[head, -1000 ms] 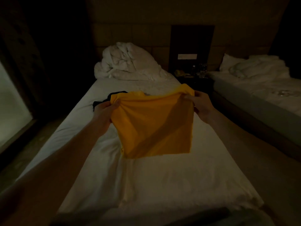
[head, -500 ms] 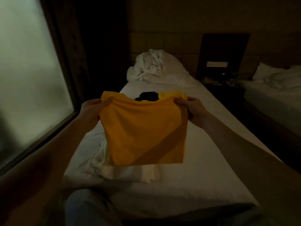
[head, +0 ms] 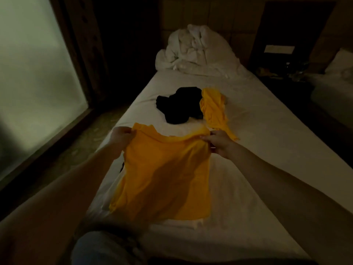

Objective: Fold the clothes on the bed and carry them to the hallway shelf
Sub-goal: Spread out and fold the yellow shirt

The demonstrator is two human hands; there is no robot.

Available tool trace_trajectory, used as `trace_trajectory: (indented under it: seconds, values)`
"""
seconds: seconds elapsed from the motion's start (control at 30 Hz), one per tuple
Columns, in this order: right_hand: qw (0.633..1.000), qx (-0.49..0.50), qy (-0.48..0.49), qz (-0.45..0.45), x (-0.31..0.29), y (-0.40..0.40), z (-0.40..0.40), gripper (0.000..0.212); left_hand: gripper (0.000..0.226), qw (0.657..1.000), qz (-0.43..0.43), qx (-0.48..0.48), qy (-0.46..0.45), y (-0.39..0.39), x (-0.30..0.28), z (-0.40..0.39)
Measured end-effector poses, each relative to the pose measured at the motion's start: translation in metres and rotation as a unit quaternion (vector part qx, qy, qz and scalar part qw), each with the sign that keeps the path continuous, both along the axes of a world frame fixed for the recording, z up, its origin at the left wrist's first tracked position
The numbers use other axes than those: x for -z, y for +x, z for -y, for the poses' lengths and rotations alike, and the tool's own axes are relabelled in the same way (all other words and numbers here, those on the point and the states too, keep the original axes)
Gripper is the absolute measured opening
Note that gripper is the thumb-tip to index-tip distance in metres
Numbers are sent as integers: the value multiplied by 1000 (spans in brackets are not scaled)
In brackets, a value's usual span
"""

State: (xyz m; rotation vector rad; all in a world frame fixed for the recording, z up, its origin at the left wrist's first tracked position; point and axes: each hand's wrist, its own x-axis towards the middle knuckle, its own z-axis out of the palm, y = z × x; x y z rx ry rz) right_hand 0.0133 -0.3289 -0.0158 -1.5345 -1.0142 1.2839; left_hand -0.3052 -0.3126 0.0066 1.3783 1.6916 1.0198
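Note:
I hold a yellow garment by its top edge over the near part of the white bed. My left hand pinches its top left corner and my right hand pinches its top right corner. Its lower part rests on a folded white cloth lying on the sheet. Farther up the bed lie a crumpled black garment and, right beside it, a second yellow garment.
A bunched white duvet sits at the head of the bed. A frosted window fills the left side, with floor between it and the bed. A dark nightstand and a second bed stand on the right.
The yellow garment has come down from being held up in the air and now lies partly on the bed. My view has tilted down, showing the black and second yellow garments.

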Motion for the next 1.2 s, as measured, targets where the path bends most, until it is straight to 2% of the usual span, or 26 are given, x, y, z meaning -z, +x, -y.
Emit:
trace_trajectory:
  seconds: [0.1,0.2,0.27,0.37,0.43,0.5,0.57,0.6,0.63,0.73,0.83,0.93,1.07,1.13,1.2]
  values:
    - [998,22,-34,47,32,7,-25,44,17,998,-49,-27,-16,7,35,-26]
    - [988,29,-62,140,50,9,-40,75,42,991,-125,-46,3,12,62,-44]
    - [962,23,-42,268,54,7,-43,84,58,970,-228,-48,70,16,70,-48]
    - [894,-6,79,441,54,-10,-33,82,56,910,-363,32,200,35,70,-42]
    - [835,-74,159,521,58,-27,-23,81,51,860,-426,114,257,58,70,-33]
    - [774,-162,201,578,67,-44,-13,80,59,804,-503,208,238,82,80,-20]
    - [707,-217,215,638,84,-50,-6,77,64,754,-577,254,183,92,99,-10]
    - [685,-235,209,658,93,-47,-4,76,69,750,-590,254,158,89,109,-7]
    - [676,-247,198,666,100,-43,-3,77,76,759,-587,244,141,83,118,-7]
    - [694,-257,184,647,111,-27,-5,76,85,789,-560,224,117,64,134,-13]
    - [709,-254,181,632,111,-18,-8,70,78,788,-566,221,96,63,135,-18]
    - [723,-233,153,632,111,-9,-15,72,86,796,-554,215,115,72,129,-20]
    - [788,-160,133,580,100,17,-30,72,100,759,-592,233,138,91,108,-36]
    - [807,-122,121,565,91,36,-40,69,93,744,-603,237,160,110,97,-50]
    - [811,-96,100,569,82,56,-55,67,85,747,-594,236,182,132,93,-67]
